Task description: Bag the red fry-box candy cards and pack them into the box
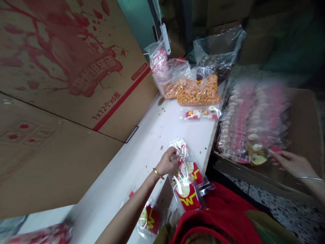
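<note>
My left hand (169, 161), with a gold bracelet at the wrist, is closed on the upper end of clear plastic packets (186, 193). These hold red cards with a yellow zigzag and pale round pieces, and overlap at the table's edge in front of my red top. Over the carton at right, my right hand (291, 163) pinches the edge of a clear packet (259, 157) with a yellowish round piece and a red part. That packet lies at the near end of rows of similar packets (238, 125), partly blurred.
A large printed cardboard box (76, 101) walls off the left of the white table (142, 162). Bags of small orange pieces (198, 91) stand at the far end, with a flat packet (201, 114) before them. The open carton (304, 118) sits lower, beyond the table's right edge.
</note>
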A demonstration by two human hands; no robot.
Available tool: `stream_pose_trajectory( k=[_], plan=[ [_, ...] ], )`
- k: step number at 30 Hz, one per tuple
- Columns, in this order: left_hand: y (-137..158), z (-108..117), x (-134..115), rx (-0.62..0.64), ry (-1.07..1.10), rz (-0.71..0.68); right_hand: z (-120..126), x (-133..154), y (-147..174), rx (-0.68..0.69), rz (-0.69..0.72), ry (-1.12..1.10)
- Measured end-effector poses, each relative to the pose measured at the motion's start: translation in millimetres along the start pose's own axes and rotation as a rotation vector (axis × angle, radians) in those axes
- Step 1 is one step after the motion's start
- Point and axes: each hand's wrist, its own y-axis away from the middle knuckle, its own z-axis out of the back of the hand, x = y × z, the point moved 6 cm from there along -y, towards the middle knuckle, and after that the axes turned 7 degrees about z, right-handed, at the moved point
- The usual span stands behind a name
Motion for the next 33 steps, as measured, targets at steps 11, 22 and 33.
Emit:
stream_pose_trajectory(
  k=[11,22,33],
  plan=[
    [3.9,3.7,-1.0,0.061,0.096,0.056,-0.9,1.0,0.3,-0.020,-0.039,-0.016],
    [14.2,-1.3,14.4,0.140,0.391,-0.030,-0.7,15.6,13.2,-0.057,-0.074,0.029],
    [24.5,-3.6,1.6,0.138,0.135,-0.284,0.1,18.2,15.4,-0.063,-0.080,0.058]
  ],
)
